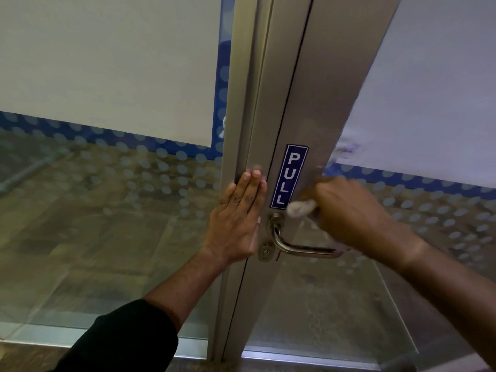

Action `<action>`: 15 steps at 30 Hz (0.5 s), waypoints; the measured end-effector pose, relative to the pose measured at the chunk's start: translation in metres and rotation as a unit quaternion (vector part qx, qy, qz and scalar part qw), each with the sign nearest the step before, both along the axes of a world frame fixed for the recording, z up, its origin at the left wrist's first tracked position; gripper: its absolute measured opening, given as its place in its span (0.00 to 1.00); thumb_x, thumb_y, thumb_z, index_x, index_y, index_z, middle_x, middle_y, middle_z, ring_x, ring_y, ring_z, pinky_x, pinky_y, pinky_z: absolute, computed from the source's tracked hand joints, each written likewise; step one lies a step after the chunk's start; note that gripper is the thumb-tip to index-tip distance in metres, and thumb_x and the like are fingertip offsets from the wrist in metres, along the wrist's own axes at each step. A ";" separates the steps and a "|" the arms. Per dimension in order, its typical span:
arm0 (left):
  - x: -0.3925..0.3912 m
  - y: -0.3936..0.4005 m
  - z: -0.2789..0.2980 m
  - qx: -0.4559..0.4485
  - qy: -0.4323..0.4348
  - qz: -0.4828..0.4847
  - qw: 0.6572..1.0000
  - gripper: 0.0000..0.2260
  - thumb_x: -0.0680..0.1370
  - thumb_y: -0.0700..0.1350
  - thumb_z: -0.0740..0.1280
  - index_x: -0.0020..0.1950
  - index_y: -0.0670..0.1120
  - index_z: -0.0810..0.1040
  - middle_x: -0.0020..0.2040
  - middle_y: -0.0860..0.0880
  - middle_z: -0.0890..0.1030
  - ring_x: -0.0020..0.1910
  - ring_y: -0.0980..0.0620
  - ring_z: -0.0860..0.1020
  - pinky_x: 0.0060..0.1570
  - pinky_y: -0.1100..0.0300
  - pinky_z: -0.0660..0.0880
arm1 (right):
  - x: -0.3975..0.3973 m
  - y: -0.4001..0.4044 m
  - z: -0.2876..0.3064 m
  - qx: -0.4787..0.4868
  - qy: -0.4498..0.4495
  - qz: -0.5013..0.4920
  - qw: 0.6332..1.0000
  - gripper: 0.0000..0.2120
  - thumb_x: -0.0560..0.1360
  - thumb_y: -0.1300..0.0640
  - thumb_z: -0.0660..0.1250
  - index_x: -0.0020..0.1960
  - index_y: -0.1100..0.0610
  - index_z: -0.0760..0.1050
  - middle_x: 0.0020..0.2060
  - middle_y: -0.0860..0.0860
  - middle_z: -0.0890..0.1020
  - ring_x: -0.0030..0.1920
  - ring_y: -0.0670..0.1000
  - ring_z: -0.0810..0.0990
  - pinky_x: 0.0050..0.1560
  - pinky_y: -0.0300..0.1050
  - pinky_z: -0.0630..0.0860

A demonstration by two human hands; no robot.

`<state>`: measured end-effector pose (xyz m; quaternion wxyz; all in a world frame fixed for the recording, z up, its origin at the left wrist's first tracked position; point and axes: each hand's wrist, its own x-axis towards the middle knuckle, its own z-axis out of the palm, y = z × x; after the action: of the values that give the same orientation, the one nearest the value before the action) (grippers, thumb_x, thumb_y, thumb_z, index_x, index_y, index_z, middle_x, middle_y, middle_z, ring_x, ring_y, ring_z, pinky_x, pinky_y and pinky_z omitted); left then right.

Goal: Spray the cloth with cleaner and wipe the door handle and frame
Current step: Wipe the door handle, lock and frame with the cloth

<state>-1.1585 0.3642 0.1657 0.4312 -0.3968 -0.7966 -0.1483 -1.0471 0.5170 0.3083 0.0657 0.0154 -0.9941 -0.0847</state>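
Left hand [239, 218] flat on door frame [249, 103], right hand [349, 213] clutching cloth [300, 208] beside PULL sticker [288, 175], above handle [298, 245]

Dim, even light; motion-blurred right hand [349, 213]

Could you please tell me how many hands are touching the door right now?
2. The left hand presses flat on the frame beside the PULL sign; the right hand holds a cloth above the handle.

My left hand [237, 216] presses flat on the door frame [249, 103], left of the PULL sticker [289, 176]; my right hand [349, 213] grips a cloth [300, 208] right of it, above the handle [298, 247].
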 end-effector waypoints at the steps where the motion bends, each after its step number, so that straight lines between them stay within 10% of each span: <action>1: 0.000 0.000 0.000 0.002 -0.003 -0.001 1.000 0.36 0.75 0.46 0.58 0.78 0.39 0.45 0.79 0.44 0.35 0.79 0.47 0.39 0.78 0.51 0.39 | 0.004 0.004 0.004 -0.024 0.014 -0.007 1.000 0.05 0.78 0.54 0.65 0.43 0.51 0.74 0.42 0.50 0.80 0.39 0.50 0.79 0.42 0.52 0.80; 10: -0.002 0.003 -0.004 0.009 -0.005 -0.009 1.000 0.39 0.76 0.47 0.58 0.78 0.41 0.38 0.79 0.44 0.34 0.79 0.47 0.38 0.78 0.52 0.37 | 0.007 -0.010 -0.019 -0.025 -0.023 0.071 0.997 0.13 0.71 0.59 0.72 0.53 0.48 0.75 0.40 0.43 0.71 0.43 0.48 0.79 0.41 0.42 0.74; 15: 0.001 0.004 -0.011 0.014 -0.021 -0.015 1.000 0.34 0.79 0.50 0.51 0.78 0.42 0.35 0.79 0.46 0.32 0.79 0.49 0.36 0.77 0.53 0.36 | -0.007 -0.023 -0.032 0.018 -0.064 0.081 0.994 0.27 0.71 0.51 0.43 0.58 0.54 0.76 0.53 0.53 0.79 0.53 0.56 0.79 0.52 0.53 0.77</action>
<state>-1.1574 0.3679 0.1543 0.4174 -0.3996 -0.7974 -0.1740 -1.0538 0.4942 0.2762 0.0081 0.1025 -0.9900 -0.0963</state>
